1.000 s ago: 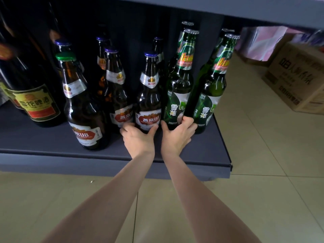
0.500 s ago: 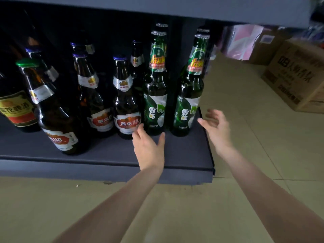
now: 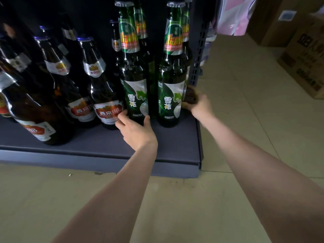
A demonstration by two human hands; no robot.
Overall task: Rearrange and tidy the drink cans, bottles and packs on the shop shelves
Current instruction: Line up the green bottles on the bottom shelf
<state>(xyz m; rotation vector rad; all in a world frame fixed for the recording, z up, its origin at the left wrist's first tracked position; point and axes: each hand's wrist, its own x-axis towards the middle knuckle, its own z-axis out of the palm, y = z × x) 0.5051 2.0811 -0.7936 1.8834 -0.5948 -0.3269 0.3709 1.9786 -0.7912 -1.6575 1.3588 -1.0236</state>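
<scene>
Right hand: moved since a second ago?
Yes. The right hand has left the green bottle's front and gone right, round the shelf end; it now reaches behind the rightmost green bottle.

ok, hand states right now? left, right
Left hand: open, fingers and thumb around the base of the left green bottle, not gripping it.
Right hand: reaching behind the right green bottle; fingers blurred and in shadow, cannot tell.
</scene>
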